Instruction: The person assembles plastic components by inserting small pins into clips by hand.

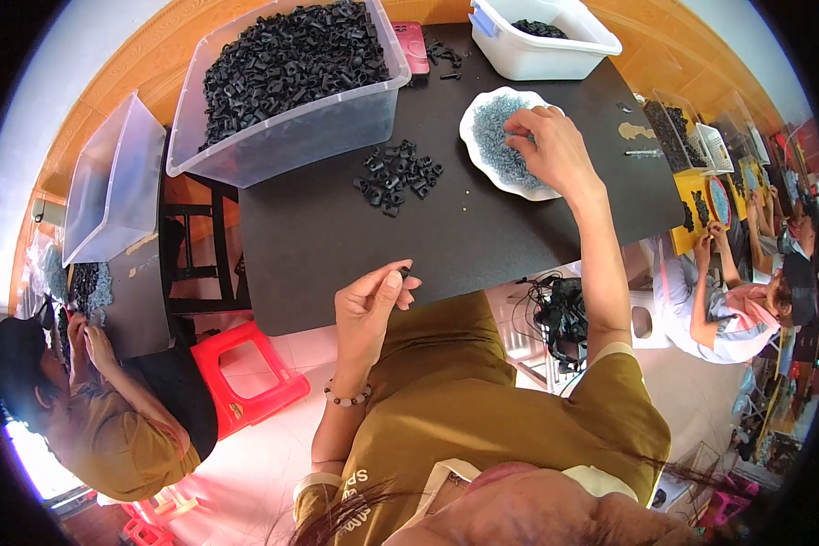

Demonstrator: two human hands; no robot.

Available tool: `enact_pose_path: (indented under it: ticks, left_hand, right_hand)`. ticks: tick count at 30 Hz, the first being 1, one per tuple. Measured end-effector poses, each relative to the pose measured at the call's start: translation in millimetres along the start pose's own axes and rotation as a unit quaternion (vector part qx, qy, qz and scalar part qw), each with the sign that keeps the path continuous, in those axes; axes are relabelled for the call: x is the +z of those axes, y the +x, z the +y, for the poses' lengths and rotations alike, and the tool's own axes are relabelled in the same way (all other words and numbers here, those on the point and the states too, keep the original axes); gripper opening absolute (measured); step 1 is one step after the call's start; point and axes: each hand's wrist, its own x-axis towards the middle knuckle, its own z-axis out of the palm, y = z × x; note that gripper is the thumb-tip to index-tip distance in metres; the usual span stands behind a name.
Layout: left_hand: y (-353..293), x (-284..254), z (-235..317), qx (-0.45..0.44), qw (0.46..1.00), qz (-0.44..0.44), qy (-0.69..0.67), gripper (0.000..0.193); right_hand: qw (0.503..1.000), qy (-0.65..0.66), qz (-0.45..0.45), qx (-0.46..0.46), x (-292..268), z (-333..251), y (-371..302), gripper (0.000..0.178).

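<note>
My left hand (373, 300) is in front of the table's near edge, thumb and fingers pinching a small black plastic part (405, 271). My right hand (560, 150) is over a white scalloped plate (469, 136), its fingers curled down at the heap of tiny grey-blue pieces (496, 136). Whatever lies between those fingertips is too small to make out. A loose pile of black plastic parts (396, 177) lies on the dark table (309, 246), left of the plate.
A large clear bin (291, 136) full of black parts stands at the back left. A white tub (541, 59) is at the back right. One co-worker (127, 428) sits at the left, others (719, 309) at the right. A red stool (246, 373) stands on the floor.
</note>
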Motion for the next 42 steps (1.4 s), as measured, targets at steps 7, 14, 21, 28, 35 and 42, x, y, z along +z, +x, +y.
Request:
enact_pose_path:
  ticks: [7, 14, 21, 28, 35, 42]
  left_hand:
    - [-0.7, -1.3, -2.8, 0.001, 1.000, -0.002, -0.015, 0.027]
    - [-2.0, -0.8, -0.5, 0.004, 1.000, 0.000, 0.000, 0.028]
    - [0.3, 1.5, 3.0, -0.004, 1.000, 0.000, -0.003, 0.029]
    - [11.1, 15.1, 10.8, 0.017, 0.999, -0.023, 0.019, 0.029]
    - [12.2, 21.3, 9.4, 0.013, 0.999, -0.026, 0.025, 0.029]
    - [3.9, 27.7, 16.4, 0.047, 0.998, -0.044, 0.029, 0.028]
  right_hand:
    - [1.000, 0.020, 0.014, 0.010, -1.5, -0.2, -1.9, 0.008]
    - [0.971, 0.205, 0.086, 0.088, -10.6, -2.6, -3.5, 0.012]
    - [0.957, 0.246, 0.076, 0.133, -3.9, 11.5, -7.1, 0.016]
    - [0.915, 0.366, 0.060, 0.158, -6.0, 12.0, -13.3, 0.015]
    - [0.915, 0.369, 0.055, 0.156, -2.9, 21.7, -19.5, 0.014]
    - [0.913, 0.379, 0.059, 0.141, 1.0, 21.8, -22.4, 0.014]
